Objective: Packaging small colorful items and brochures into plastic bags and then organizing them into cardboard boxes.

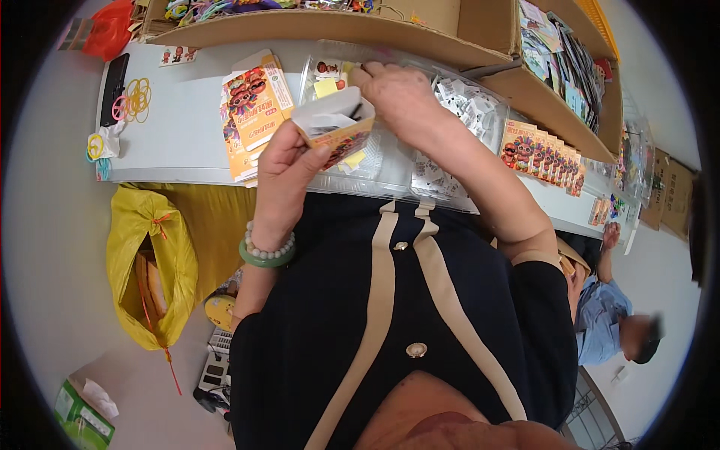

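At a white table (180,109), a worker's left hand (281,161) curled around a small orange box (346,144), thumb against its printed side, the box's top gaping and pale slips visible inside. Just beyond it, the right hand (401,97) reached over a clear plastic tray (381,166), fingers bent downward; whether they gripped anything could not be told. Yellow paper pieces (325,88) lay in the tray's left part, near both hands, while small white printed packets (469,105) filled the right.

Flat orange cartons (259,101) lay stacked to the left, and a row of matching boxes (536,155) lined the table on the right. Farther left were yellow rubber bands (138,97) beside a dark, flat object (115,79). Cardboard boxes (337,28) stood along the far side, one packed with cards (566,64). Below the table's left end hung a yellow bag (120,247), its mouth gaping; at right, a co-worker in a light blue shirt (600,307) appeared beside the table.
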A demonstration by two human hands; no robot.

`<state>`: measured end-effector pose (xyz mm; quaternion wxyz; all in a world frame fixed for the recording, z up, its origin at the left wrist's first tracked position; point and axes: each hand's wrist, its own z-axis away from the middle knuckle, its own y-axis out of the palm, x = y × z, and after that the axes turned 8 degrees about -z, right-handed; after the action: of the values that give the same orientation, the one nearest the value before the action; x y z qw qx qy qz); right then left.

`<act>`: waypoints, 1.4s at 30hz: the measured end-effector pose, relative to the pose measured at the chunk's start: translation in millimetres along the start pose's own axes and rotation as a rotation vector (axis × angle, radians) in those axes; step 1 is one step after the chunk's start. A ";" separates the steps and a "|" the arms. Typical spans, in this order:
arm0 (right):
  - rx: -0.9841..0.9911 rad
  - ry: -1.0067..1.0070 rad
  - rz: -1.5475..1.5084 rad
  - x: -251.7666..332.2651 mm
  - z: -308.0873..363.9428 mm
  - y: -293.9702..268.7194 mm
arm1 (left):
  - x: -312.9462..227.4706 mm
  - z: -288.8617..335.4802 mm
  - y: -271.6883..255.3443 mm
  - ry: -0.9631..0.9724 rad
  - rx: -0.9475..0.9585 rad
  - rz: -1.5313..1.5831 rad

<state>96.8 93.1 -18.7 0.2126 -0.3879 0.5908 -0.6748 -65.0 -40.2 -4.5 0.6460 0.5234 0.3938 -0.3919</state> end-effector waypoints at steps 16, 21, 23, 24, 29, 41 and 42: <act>-0.036 0.111 -0.168 -11.7 17.8 -18.6 | 9.1 -3.0 9.9 -0.073 0.088 -0.163; -0.369 0.173 -0.925 -4.0 40.4 -50.0 | 9.9 -4.4 8.2 -0.095 0.109 -0.172; -0.348 0.185 -1.095 8.7 48.5 -62.4 | 8.3 -5.7 15.3 -0.092 0.127 -0.181; -0.326 0.059 -0.939 15.5 48.3 -62.1 | 8.6 -5.1 15.6 -0.094 0.135 -0.183; -0.423 -0.204 -0.324 36.2 52.4 -65.1 | 6.2 -6.2 32.4 -0.070 0.178 -0.251; -0.281 -0.178 -0.418 35.0 69.0 -71.5 | 10.1 -6.8 35.1 -0.141 0.265 -0.122; -0.319 -0.151 -0.505 33.3 71.4 -72.8 | 9.3 -7.0 36.1 -0.141 0.267 -0.122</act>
<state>144.3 38.5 60.5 0.0179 -0.5999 0.5569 -0.5742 -29.0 -29.0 -0.8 0.5719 0.5508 0.3230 -0.5150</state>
